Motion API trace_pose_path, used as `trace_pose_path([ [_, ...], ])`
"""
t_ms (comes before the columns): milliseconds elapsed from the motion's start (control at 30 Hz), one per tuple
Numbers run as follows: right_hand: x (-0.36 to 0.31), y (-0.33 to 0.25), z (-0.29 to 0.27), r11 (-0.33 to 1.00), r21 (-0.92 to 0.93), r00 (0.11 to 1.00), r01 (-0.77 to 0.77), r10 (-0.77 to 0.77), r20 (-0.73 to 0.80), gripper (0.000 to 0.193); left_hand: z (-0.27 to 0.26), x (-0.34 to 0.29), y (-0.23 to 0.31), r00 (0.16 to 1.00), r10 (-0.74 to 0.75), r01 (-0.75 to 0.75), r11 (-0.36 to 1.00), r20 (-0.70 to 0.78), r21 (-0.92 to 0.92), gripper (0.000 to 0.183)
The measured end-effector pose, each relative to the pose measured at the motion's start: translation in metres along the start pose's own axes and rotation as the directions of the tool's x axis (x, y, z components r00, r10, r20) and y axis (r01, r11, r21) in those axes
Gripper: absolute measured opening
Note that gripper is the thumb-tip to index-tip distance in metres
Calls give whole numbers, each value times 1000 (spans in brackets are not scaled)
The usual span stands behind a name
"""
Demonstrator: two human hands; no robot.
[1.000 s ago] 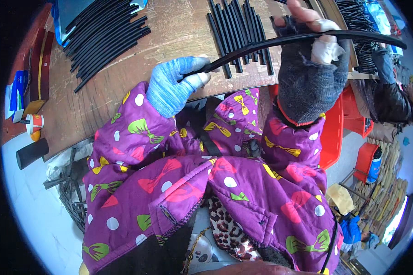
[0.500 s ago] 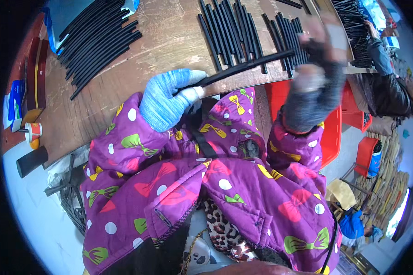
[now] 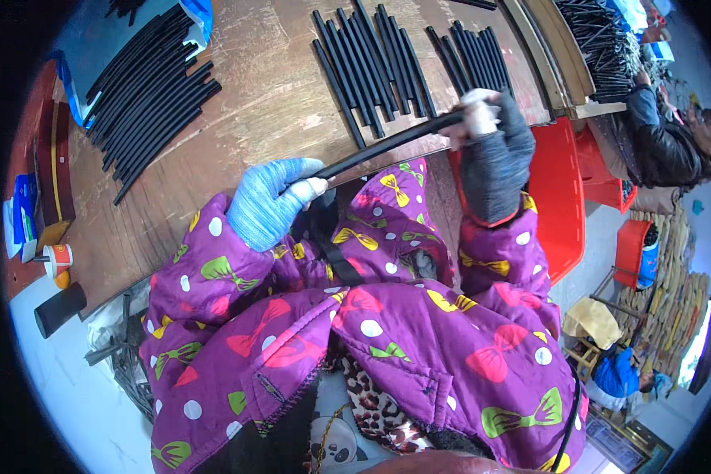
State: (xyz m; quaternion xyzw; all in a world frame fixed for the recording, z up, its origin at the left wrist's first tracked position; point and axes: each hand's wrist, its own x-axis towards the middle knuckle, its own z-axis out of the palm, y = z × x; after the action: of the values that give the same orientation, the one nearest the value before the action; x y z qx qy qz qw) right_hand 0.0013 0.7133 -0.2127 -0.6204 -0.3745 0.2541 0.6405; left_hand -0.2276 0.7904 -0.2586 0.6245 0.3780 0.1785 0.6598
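A long black rod (image 3: 391,144) spans the gap between my two hands, just above the table's near edge. My left hand (image 3: 272,199), in a light blue glove with bare or pale fingertips, pinches its left end. Around the rod's right end close the fingers of my right hand (image 3: 494,146), which wears a dark grey glove; they are slightly blurred. Beyond the rod, a group of black rods (image 3: 363,67) lies on the table, with a smaller group (image 3: 474,59) to its right. A larger pile of black rods (image 3: 150,91) is spread at the far left.
The worn brown wooden table (image 3: 261,103) stretches ahead. Red plastic bins (image 3: 557,205) stand at its right. A paper cup (image 3: 58,259) sits at the left edge. At the far right, another person (image 3: 671,142) reaches toward a heap of thin black pieces (image 3: 596,51).
My right hand has come down and left onto the rod's right end, where it was blurred and higher before. The view has shifted slightly; my left hand keeps its pinch.
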Motion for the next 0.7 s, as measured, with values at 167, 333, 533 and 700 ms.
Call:
trace_pose_path([
  [167, 24, 16, -26, 980, 194, 996, 53, -38, -78, 17, -7, 4, -10, 998, -26, 32, 996, -61, 89, 24],
  [333, 98, 20, -52, 928, 372, 999, 16, -29, 29, 20, -26, 25, -3, 980, 82, -67, 994, -182, 88, 21],
  [533, 281, 82, -128, 830, 514, 976, -216, 164, 144, 19, -44, 99, 4, 820, 175, -177, 983, -546, 48, 23],
  [700, 332, 87, -68, 920, 342, 908, -189, 296, -296, 19, -36, 127, -24, 872, 133, -122, 991, -470, 53, 22],
])
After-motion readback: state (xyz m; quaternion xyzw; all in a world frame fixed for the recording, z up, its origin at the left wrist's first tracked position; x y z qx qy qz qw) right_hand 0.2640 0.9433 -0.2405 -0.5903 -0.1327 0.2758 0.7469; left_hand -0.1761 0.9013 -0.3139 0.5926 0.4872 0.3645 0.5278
